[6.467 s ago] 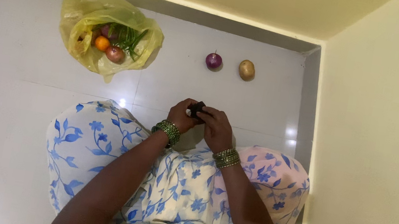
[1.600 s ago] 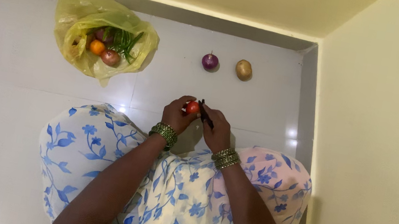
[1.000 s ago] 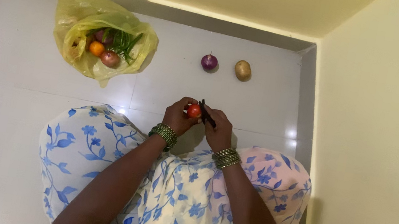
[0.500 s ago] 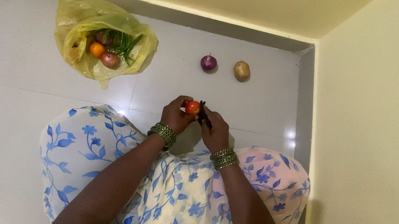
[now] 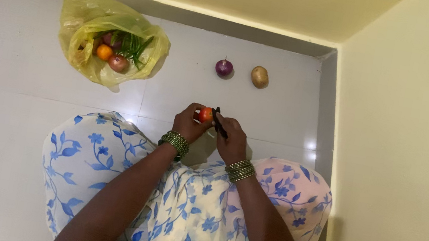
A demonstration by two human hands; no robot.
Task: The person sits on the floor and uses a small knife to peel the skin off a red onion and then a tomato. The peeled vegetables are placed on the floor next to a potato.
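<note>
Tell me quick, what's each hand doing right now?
Left hand: closed, grip on a small round red tomato.
Right hand: closed, grip on a slim dark-handled knife held against the tomato.

I have just one camera, worn on the head. It looks straight down from high up at the white floor (image 5: 13, 75). The lap fills the bottom middle of the frame, close to me. The two arms reach up to the middle. The wall (image 5: 414, 142) runs down the right side, and another wall crosses the top edge.
</note>
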